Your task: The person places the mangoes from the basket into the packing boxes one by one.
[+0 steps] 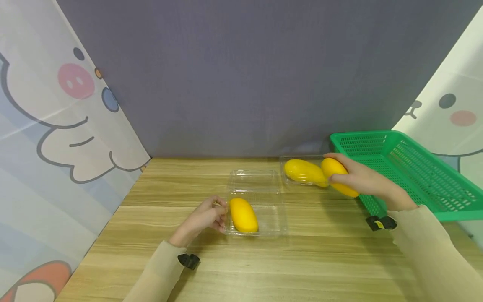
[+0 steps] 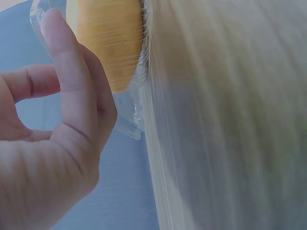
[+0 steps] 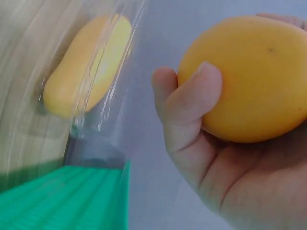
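My right hand (image 1: 352, 176) grips a yellow mango (image 1: 345, 191), thumb and fingers curled round it, as the right wrist view shows close up. It hangs between the green basket and a clear plastic box (image 1: 284, 170) in which another mango (image 1: 302, 170) lies. My left hand (image 1: 203, 218) rests at the left side of a second clear plastic box (image 1: 273, 220), whose lid is folded back. Inside this box, against its left side, lies a mango (image 1: 243, 215). In the left wrist view the loosely bent fingers (image 2: 72, 72) are right at the plastic wall beside that mango.
The green slotted basket (image 1: 381, 147) stands on the right side of the wooden table (image 1: 158, 235). A grey panel (image 1: 226, 84) rises behind the table. Cartoon-printed sheets (image 1: 34, 167) line the left and right sides.
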A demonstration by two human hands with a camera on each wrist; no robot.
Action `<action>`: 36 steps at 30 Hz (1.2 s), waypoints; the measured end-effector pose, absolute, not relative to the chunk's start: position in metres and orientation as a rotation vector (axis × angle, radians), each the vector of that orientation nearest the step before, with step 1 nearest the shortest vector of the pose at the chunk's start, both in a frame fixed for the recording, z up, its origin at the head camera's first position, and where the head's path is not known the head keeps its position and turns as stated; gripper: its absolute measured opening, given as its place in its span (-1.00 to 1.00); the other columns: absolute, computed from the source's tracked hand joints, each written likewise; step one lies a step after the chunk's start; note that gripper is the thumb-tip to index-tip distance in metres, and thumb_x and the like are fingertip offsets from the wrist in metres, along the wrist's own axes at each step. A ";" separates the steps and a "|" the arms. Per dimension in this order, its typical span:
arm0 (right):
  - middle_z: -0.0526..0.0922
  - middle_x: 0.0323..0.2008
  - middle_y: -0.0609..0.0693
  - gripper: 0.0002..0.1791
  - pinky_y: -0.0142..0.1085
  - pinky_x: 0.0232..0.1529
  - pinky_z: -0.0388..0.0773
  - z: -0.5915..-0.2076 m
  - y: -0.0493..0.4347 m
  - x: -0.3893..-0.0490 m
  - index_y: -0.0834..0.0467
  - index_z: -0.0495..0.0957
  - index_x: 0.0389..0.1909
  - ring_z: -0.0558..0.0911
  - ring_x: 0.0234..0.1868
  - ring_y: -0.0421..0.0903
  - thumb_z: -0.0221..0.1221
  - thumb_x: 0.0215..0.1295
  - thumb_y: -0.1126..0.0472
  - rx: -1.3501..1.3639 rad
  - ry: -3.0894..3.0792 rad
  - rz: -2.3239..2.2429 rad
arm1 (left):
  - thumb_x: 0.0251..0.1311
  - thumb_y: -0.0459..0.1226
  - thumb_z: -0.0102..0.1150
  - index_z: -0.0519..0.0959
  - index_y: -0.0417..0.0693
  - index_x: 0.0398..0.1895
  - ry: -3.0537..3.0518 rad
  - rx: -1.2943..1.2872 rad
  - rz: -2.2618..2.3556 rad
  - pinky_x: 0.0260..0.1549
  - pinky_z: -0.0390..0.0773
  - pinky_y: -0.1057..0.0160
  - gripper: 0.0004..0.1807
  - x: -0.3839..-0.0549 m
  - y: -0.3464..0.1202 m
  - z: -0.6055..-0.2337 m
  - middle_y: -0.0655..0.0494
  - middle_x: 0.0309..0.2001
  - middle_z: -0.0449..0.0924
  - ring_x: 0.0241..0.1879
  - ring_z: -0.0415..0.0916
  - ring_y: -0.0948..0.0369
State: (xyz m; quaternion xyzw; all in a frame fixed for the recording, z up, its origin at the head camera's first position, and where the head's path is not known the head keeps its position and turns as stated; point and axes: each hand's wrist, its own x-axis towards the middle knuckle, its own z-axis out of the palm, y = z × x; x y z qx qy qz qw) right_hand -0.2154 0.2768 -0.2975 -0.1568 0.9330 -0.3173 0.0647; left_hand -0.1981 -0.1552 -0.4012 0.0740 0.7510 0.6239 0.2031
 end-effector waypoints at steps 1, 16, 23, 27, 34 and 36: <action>0.47 0.00 0.18 -0.25 -0.17 -0.27 0.47 -0.299 0.275 -0.215 0.08 0.09 0.53 0.50 -0.22 0.04 0.14 0.39 0.10 -0.480 2.821 -0.957 | 0.38 -0.36 0.02 0.28 -0.40 0.10 2.097 0.206 1.741 -0.47 0.71 0.19 -0.66 -0.198 -0.155 -0.401 -0.06 -0.40 0.43 -0.52 0.51 0.13; 0.50 0.11 0.17 -0.23 -0.13 -0.14 0.46 -0.314 0.248 -0.205 0.09 0.12 0.54 0.50 -0.13 0.03 0.19 0.39 0.06 -0.537 2.825 -0.984 | 0.37 -0.37 0.01 0.31 -0.39 0.08 2.101 0.192 1.733 -0.46 0.72 0.19 -0.69 -0.201 -0.156 -0.405 -0.07 -0.40 0.44 -0.53 0.52 0.13; 0.47 0.14 0.19 -0.23 -0.14 -0.15 0.46 -0.321 0.239 -0.204 0.14 0.13 0.53 0.50 -0.16 0.02 0.18 0.37 0.09 -0.549 2.791 -1.032 | 0.37 -0.37 0.01 0.31 -0.39 0.09 2.103 0.197 1.725 -0.46 0.71 0.21 -0.68 -0.200 -0.156 -0.404 -0.06 -0.40 0.44 -0.52 0.52 0.14; 0.48 0.05 0.19 -0.22 -0.17 -0.22 0.47 -0.326 0.234 -0.206 0.15 0.12 0.53 0.51 -0.26 0.00 0.18 0.36 0.09 -0.541 2.755 -1.058 | 0.37 -0.36 0.02 0.30 -0.40 0.10 2.110 0.200 1.724 -0.46 0.71 0.20 -0.66 -0.199 -0.156 -0.402 -0.06 -0.40 0.44 -0.52 0.52 0.14; 0.47 -0.03 0.15 -0.20 -0.19 -0.27 0.45 -0.330 0.222 -0.208 0.08 0.14 0.53 0.49 -0.30 -0.02 0.20 0.32 0.04 -0.528 2.743 -1.032 | 0.38 -0.34 0.03 0.29 -0.41 0.12 2.112 0.204 1.726 -0.47 0.71 0.19 -0.64 -0.198 -0.156 -0.401 -0.06 -0.39 0.43 -0.52 0.52 0.13; 0.47 0.00 0.15 -0.19 -0.20 -0.27 0.46 -0.331 0.219 -0.208 0.06 0.14 0.54 0.50 -0.29 -0.02 0.20 0.31 0.03 -0.519 2.734 -1.031 | 0.38 -0.35 0.02 0.29 -0.40 0.12 2.110 0.200 1.725 -0.47 0.71 0.20 -0.64 -0.199 -0.156 -0.401 -0.06 -0.39 0.43 -0.52 0.52 0.13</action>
